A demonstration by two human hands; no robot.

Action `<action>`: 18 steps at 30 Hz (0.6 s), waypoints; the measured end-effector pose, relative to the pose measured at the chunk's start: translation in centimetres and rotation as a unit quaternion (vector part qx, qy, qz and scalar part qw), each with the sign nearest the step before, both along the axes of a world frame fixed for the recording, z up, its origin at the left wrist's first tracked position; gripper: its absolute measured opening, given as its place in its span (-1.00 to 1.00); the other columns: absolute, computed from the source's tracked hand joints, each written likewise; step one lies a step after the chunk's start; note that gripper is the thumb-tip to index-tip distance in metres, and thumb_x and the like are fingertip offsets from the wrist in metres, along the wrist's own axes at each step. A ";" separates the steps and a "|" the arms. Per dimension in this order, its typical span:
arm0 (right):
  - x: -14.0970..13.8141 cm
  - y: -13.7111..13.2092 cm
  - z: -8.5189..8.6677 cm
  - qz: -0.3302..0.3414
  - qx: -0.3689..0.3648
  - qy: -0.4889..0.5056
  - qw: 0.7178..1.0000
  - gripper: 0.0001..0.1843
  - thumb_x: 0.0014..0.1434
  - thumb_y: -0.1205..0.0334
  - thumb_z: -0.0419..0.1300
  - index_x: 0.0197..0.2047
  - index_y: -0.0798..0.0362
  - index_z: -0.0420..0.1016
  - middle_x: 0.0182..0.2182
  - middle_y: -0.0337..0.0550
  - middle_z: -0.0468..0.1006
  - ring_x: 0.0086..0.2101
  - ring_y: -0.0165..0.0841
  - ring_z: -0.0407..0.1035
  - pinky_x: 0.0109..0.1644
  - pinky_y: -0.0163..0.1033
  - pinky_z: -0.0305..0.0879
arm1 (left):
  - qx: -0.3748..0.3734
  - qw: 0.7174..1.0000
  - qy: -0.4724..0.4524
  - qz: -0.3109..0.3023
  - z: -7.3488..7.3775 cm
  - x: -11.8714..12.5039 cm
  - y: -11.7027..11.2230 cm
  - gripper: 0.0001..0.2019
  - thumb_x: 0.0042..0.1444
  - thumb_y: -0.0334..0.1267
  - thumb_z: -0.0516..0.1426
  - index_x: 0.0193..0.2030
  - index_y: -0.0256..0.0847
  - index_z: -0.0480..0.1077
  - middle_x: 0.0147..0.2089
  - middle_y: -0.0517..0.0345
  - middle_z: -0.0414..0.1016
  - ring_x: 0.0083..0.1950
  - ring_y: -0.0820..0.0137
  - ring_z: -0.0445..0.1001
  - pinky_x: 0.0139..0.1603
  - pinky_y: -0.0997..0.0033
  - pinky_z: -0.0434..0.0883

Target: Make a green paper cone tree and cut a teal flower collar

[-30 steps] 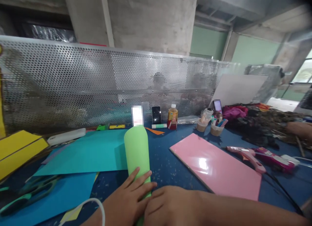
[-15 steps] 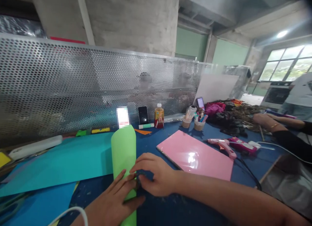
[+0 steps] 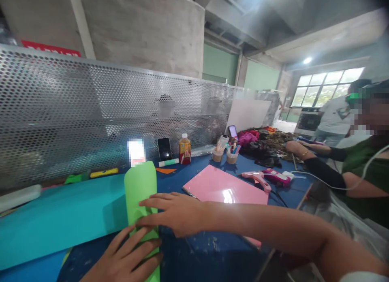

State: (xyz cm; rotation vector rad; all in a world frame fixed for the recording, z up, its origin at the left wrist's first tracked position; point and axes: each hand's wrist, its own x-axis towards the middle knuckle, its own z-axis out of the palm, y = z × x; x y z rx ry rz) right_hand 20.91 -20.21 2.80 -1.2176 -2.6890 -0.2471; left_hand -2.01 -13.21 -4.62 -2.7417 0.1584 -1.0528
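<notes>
A sheet of light green paper (image 3: 140, 184), curled into a tube shape, lies lengthwise in front of me. My left hand (image 3: 127, 253) rests on its near part with the fingers spread. From the right, my right hand (image 3: 173, 213) reaches across, its fingers stretched out and touching the paper's upper surface just beyond the left hand. The near end of the green paper is partly covered by my left hand. Under and left of it is a large teal sheet (image 3: 69, 209).
Right of the green paper is a pink pack (image 3: 209, 182), partly under my forearm, then a pink glue gun (image 3: 257, 178). Behind stand a drink bottle (image 3: 184, 150), a phone (image 3: 164, 149) and pen cups (image 3: 231, 157). A co-worker's arm (image 3: 319, 168) is at the right.
My view has turned to the right, bringing more of the co-worker into sight. My right hand has moved from the paper's right edge onto its top, fingers straighter. The left hand's fingers are spread wider.
</notes>
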 end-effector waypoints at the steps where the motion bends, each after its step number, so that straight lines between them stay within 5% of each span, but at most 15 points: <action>1: -0.1 0.4 0.5 0.012 -0.004 -0.037 0.999 -0.26 0.23 0.42 0.25 0.44 -0.03 0.19 0.53 -0.03 0.01 0.44 -0.10 -0.01 0.38 0.02 0.26 | -0.002 1.000 -0.004 0.006 -0.2 0.1 0.0 -0.84 0.33 -0.15 0.16 -0.08 0.10 0.59 -0.05 0.28 0.67 0.18 0.25 0.41 0.53 0.19 -0.26; 9: -1.2 2.9 -0.1 0.027 0.049 -0.103 0.993 -0.37 0.33 0.30 0.19 0.43 -0.12 0.26 0.53 -0.15 0.02 0.44 -0.08 -0.08 0.27 0.05 0.32 | -0.013 0.999 -0.031 -0.009 -1.0 0.2 -0.3 -0.76 0.42 -0.13 0.06 -0.20 0.03 0.55 -0.12 0.27 0.67 0.10 0.27 0.42 0.49 0.23 -0.18; 18: -0.6 2.8 -1.0 -0.009 0.023 0.001 1.000 -0.39 0.25 0.20 0.25 0.36 -0.12 0.36 0.47 -0.13 0.19 0.42 -0.03 -0.02 0.29 0.15 0.19 | -0.047 0.995 -0.091 0.015 -0.1 0.2 -1.3 -0.73 0.41 -0.39 0.04 -0.27 -0.06 0.49 -0.02 0.22 0.67 0.20 0.34 0.47 0.51 0.20 -0.05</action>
